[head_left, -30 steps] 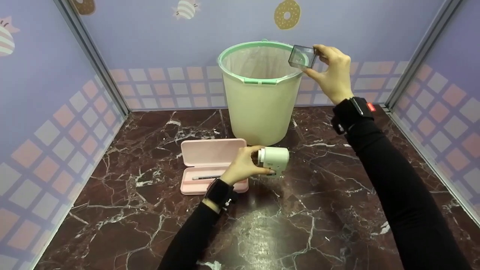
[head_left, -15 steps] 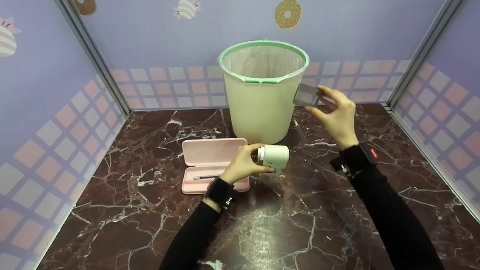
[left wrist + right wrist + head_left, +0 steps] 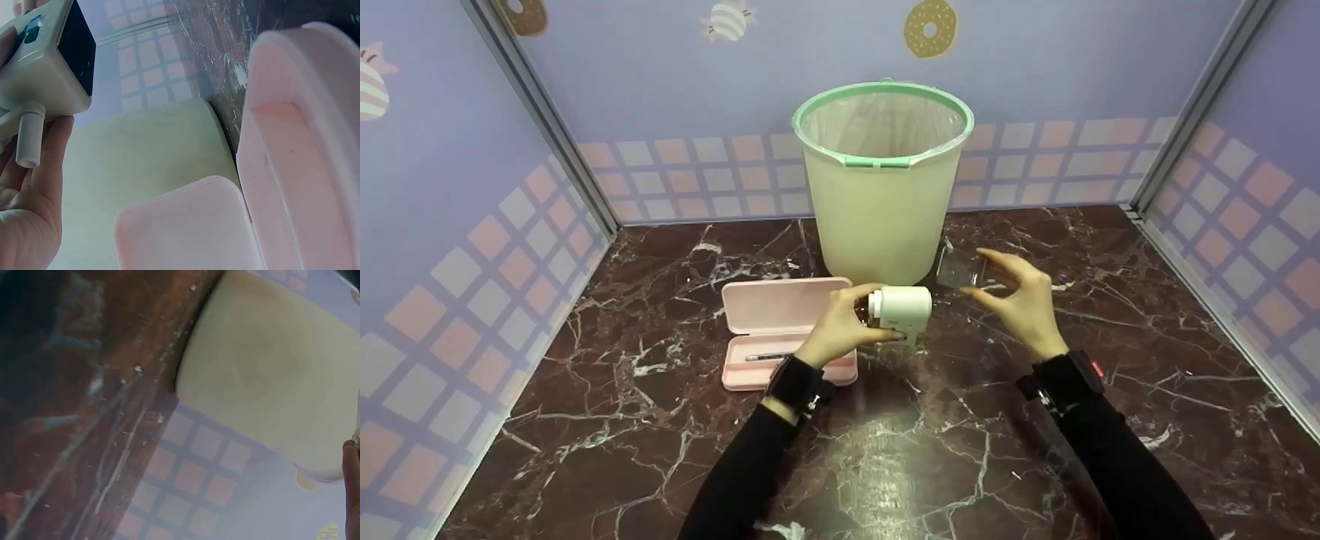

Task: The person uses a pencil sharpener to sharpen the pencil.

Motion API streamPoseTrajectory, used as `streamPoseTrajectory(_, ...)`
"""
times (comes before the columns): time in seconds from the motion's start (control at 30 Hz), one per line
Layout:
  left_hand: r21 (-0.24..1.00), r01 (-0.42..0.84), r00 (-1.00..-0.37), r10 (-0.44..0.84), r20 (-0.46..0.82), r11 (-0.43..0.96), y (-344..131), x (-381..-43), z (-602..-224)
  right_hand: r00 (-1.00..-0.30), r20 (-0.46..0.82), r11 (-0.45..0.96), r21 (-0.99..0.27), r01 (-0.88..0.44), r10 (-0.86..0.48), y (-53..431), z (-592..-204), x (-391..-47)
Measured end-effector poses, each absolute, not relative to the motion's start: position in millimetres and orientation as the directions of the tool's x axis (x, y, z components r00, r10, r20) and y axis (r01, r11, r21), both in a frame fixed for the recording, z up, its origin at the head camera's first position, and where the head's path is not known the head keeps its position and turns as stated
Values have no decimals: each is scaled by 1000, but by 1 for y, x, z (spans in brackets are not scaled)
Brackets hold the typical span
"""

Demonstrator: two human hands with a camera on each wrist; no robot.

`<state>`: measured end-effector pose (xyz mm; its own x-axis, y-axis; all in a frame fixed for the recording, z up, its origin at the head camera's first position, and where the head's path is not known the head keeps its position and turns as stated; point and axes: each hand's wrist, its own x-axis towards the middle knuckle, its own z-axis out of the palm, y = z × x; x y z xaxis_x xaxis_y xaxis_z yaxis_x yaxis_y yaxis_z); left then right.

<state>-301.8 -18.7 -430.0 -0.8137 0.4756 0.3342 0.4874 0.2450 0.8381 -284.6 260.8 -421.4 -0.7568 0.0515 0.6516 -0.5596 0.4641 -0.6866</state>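
Observation:
In the head view my left hand grips a pale green pencil sharpener tilted on its side, in front of the pink pencil case. The left wrist view shows its crank handle and a dark opening on the body. My right hand pinches a see-through, smoky shavings drawer by its edge, just right of the sharpener and a short way apart from it. At the right edge of the right wrist view only one finger and a sliver of the drawer show.
Behind the hands stands a tall pale green bin with a clear liner. The pink pencil case lies open on the dark marbled table, a pencil inside. Patterned walls enclose the back and sides.
My right hand has come down from the bin's rim, bringing the drawer to the table side near the sharpener. The left hand and sharpener have barely moved.

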Motion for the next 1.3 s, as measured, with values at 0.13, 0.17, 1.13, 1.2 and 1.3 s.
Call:
streamPoseTrajectory(0.13,830,498,-815,461,351,249,-19,-302,-429,-784,620,520,-666,-535,-12,261,-435,-278)
streamPoseTrajectory(0.17,830,499,-816,457,354,249,-19,-302,-429,-791,611,531,-661,-531,-32,261,-438,-276)
streamPoseTrajectory(1.13,802,549,-786,471,400,235,-9,-299,-436,-889,398,339,-824,-455,-226,237,-454,-264)
streamPoseTrajectory(1.2,810,541,-790,468,397,227,-9,-298,-436,-889,398,335,-826,-454,-226,235,-453,-263)
streamPoseTrajectory(1.3,819,531,-797,456,396,217,-8,-297,-436,-895,392,327,-835,-443,-213,234,-453,-262)
